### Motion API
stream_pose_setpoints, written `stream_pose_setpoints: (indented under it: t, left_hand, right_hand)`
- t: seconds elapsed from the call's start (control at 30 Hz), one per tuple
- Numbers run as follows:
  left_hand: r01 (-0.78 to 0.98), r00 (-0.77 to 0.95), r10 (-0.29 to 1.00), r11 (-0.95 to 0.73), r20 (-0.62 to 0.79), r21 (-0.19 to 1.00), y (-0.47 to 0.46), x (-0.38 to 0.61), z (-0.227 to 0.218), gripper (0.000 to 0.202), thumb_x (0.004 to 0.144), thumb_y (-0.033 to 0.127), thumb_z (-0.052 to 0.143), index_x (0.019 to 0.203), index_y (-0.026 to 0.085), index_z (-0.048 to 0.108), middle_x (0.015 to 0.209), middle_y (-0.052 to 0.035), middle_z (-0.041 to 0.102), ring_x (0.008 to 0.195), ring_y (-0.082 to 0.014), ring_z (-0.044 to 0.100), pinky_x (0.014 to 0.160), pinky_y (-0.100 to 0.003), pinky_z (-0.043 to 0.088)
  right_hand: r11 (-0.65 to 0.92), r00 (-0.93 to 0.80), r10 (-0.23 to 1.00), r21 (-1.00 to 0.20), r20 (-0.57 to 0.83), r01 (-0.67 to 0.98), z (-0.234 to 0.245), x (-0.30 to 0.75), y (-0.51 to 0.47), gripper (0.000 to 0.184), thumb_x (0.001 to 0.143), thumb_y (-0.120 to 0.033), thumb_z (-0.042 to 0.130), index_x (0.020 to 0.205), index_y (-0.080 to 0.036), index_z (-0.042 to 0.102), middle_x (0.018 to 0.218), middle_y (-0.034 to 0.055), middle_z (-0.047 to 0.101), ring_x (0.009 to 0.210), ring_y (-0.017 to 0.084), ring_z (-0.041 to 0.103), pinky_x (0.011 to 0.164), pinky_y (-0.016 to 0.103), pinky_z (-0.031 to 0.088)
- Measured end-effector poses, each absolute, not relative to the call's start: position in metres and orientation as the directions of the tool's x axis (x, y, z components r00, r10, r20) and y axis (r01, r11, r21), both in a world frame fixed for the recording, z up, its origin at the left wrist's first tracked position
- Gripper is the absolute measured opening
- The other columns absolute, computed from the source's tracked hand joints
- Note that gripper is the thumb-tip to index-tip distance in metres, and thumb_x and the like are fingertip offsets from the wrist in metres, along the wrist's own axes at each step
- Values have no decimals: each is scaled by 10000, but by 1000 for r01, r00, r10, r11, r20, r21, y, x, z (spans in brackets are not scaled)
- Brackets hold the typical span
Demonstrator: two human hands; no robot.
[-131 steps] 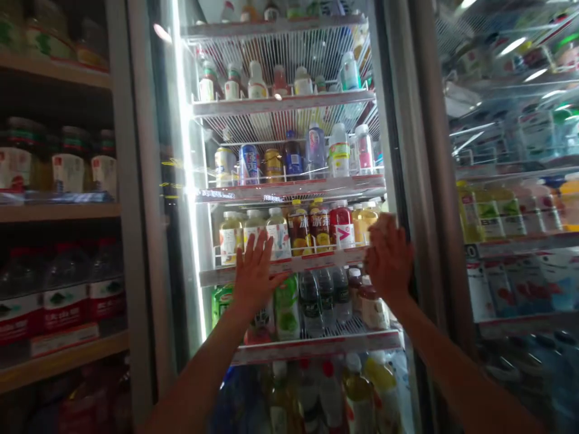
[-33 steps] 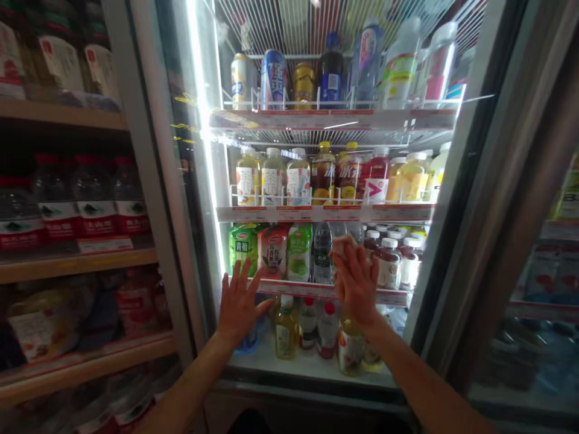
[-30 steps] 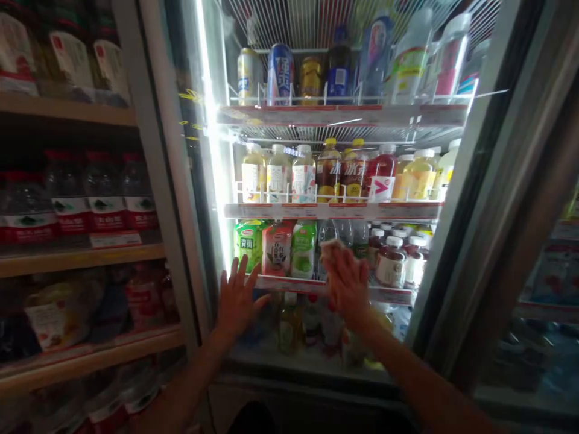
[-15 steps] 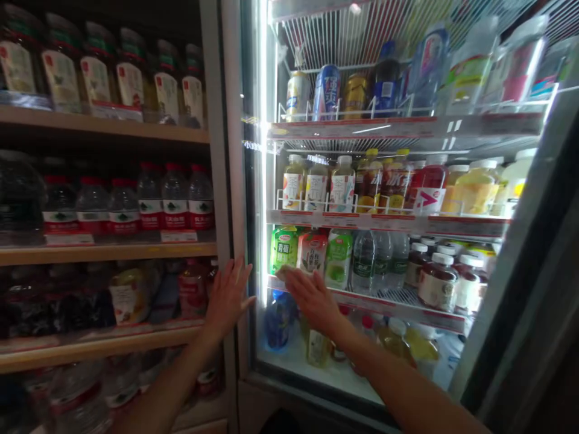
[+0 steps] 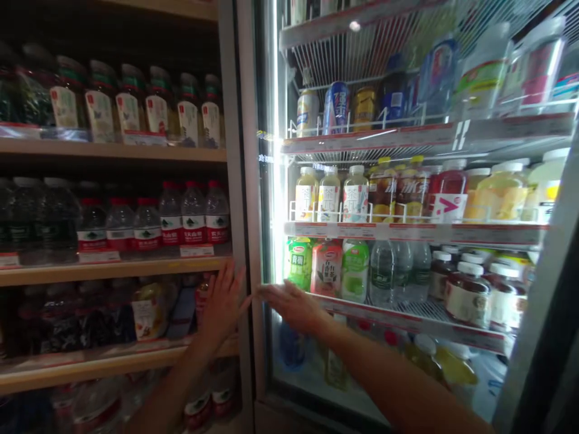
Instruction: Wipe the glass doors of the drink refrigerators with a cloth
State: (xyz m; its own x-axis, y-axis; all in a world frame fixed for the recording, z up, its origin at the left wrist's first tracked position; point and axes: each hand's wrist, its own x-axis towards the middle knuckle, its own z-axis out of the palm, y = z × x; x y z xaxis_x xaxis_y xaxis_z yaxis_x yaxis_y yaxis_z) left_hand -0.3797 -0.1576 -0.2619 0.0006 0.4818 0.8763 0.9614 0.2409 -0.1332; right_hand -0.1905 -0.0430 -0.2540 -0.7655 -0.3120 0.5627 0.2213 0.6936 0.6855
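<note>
My left hand [image 5: 223,307] is raised with its fingers spread and nothing in them. It lies in front of the right end of the wooden shelf [image 5: 199,265], close to the grey upright [image 5: 242,181]. My right hand [image 5: 294,306] holds nothing either; its fingers stretch left, with the tips in front of the fridge's left frame [image 5: 261,337]. Whether either hand touches a surface, I cannot tell. Just above the right hand stand a green drink carton [image 5: 298,262] and a red one [image 5: 326,268] on a lit fridge shelf. Beside them is a green-labelled bottle [image 5: 355,271].
Red-capped water bottles [image 5: 193,211] and tea bottles [image 5: 129,111] line the shelves on the left. In the fridge stand white-capped drinks [image 5: 356,196], clear bottles [image 5: 382,271] and dark jars [image 5: 468,295]. A dark door edge [image 5: 538,337] borders the right side.
My right hand has moved left, from in front of the cartons to the fridge's left frame, nearer my left hand. The view has shifted, so the shelves sit lower and further right.
</note>
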Motion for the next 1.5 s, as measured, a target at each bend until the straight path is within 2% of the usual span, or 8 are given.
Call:
stream_pose_setpoints:
  t: [0.07, 0.3, 0.53, 0.77, 0.97, 1.17, 1.37, 1.5]
  left_hand:
    - [964, 7, 471, 232, 882, -131, -155, -378, -250, 587, 849, 394, 447, 1390, 194, 335, 1481, -136, 283, 1374, -292, 238, 1083, -508, 253]
    - [980, 27, 416, 168, 909, -105, -132, -348, -182, 587, 866, 382, 428, 1402, 183, 296, 1497, -131, 248, 1394, -275, 179, 1098, -495, 219]
    - [990, 12, 334, 129, 943, -58, -119, -339, -141, 558, 893, 411, 371, 1393, 172, 311, 1491, -143, 259, 1393, -275, 184, 1093, -508, 214]
    - [993, -42, 318, 122, 947, 3, -112, -337, -111, 578, 889, 427, 374, 1398, 164, 296, 1498, -146, 238, 1392, -282, 183, 1094, -518, 215]
    - [994, -85, 294, 87, 952, 62, -99, -323, -88, 570, 892, 430, 350, 1393, 161, 303, 1496, -148, 239, 1390, -281, 190, 1088, -528, 229]
    - [988, -150, 311, 88, 938, 128, -92, -298, -46, 601, 881, 405, 370, 1398, 112, 286, 1505, -155, 203, 1396, -278, 164, 1098, -516, 215]
    - [982, -190, 268, 41, 945, 186, -85, -281, -25, 605, 883, 432, 346, 1386, 98, 307, 1486, -171, 250, 1382, -286, 210, 1082, -517, 256]
    - [984, -180, 289, 50, 940, 173, -81, -276, -23, 601, 881, 442, 343, 1389, 123, 310, 1490, -164, 241, 1378, -297, 221, 1069, -537, 267]
  right_hand:
    - [692, -768, -318, 690, 556, 213, -236, -192, -39, 476, 856, -144, 392, 1330, -175, 428, 1446, 11, 381, 1356, 137, 263, 1113, 355, 268]
    - [697, -619, -160, 532, 769, 481, -113, -201, -23, 472, 888, -128, 338, 1351, -204, 385, 1469, 12, 329, 1386, 213, 194, 1135, 522, 137]
    - [607, -695, -306, 696, 651, 384, -123, -168, -27, 529, 880, -98, 336, 1391, -233, 317, 1458, -29, 357, 1349, 130, 265, 1158, 407, 123]
    - [639, -540, -216, 536, 813, 552, -51, -162, -12, 516, 884, -144, 371, 1395, -194, 314, 1473, 21, 330, 1374, 247, 213, 1122, 541, 91]
    - [549, -736, -315, 748, 599, 374, -48, -150, -14, 599, 864, -123, 373, 1431, -241, 217, 1491, -19, 295, 1365, 177, 238, 1143, 443, 133]
    - [572, -554, -159, 534, 817, 623, 31, -137, -7, 502, 860, -198, 441, 1357, -219, 372, 1469, 48, 331, 1372, 293, 210, 1100, 590, 123]
    - [464, -751, -239, 752, 615, 468, 18, -130, -13, 488, 870, -211, 437, 1348, -291, 380, 1490, -47, 288, 1375, 202, 229, 1127, 478, 168]
    - [467, -602, -167, 601, 781, 649, 37, -109, -6, 470, 871, -233, 430, 1340, -257, 410, 1486, -2, 303, 1373, 239, 232, 1106, 518, 183]
